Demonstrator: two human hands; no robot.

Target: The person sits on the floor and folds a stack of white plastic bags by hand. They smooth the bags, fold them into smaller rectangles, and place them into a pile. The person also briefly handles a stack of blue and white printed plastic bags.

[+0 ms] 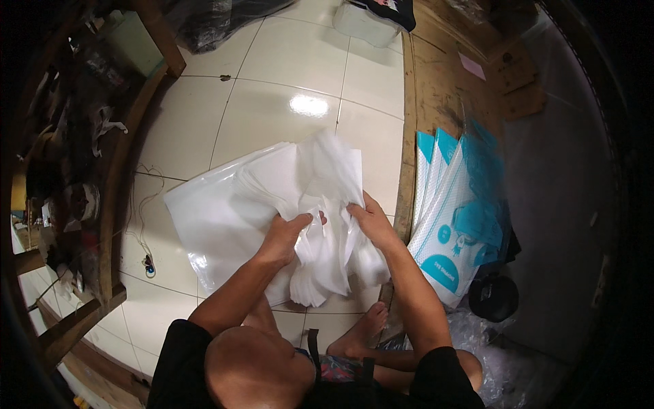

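Observation:
A loose bunch of thin white plastic sheets (317,174) is held up between my two hands, crumpled and fanned out in many layers. My left hand (287,237) is closed on the bunch's left side, and a fingertip shows through a gap in the middle. On the right edge, my right hand (368,217) pinches the layers between thumb and fingers. Under and left of the bunch, a larger glossy white plastic sheet (211,204) lies on the floor. Whether the thin sheets are flat sheets or bags, I cannot tell.
White and turquoise printed packages (446,218) lean at the right by a wooden board (436,88). Close by are a round black object (493,298) and crumpled clear plastic (470,341). A wooden frame (129,150) borders the left; a thin cord (139,225) lies on the tiles.

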